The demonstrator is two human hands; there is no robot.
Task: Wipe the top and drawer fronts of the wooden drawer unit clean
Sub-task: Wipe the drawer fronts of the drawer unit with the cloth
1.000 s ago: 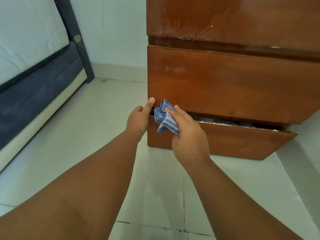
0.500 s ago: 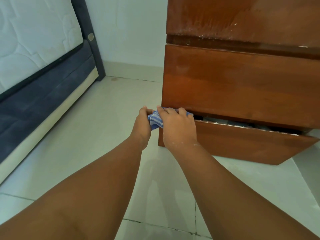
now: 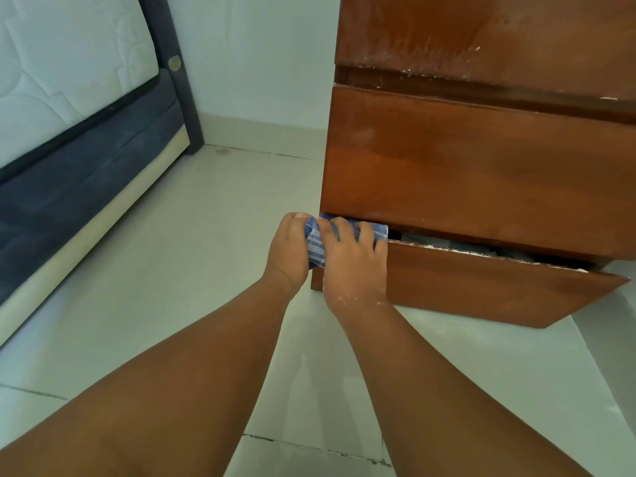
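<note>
- The fingers of the right hand are curled, slightly spread, over a blue striped cloth, gripping it against the left corner of the bottom drawer's top edge.
- At far left a white quilted mattress lies on a dark blue bed base, which has a pale strip along its bottom.
- A dark bed post stands at the end of the bed and carries a small round metal disc.
- The floor is pale tile with dark grout lines in the foreground.
- A plain pale wall with a low skirting board runs behind, between the bed and the drawers.
- The left hand sits just beside the right one, its thumb tip touching the left end of the cloth. Its other fingers are hidden behind the hand, so I cannot tell whether they hold the cloth or the drawer.
- The cloth is bunched between the two hands and reaches right, past the right hand's fingers, under the lower edge of the middle drawer.
- The wooden drawer unit fills the right side and stands on the floor by the wall. Its top is out of view.
- The upper front looks dull and smeared, with white specks along its lower edge.
- The bottom drawer is pulled out at an angle, more on its right side, showing a dark gap above it and white flecks along its top edge.
</note>
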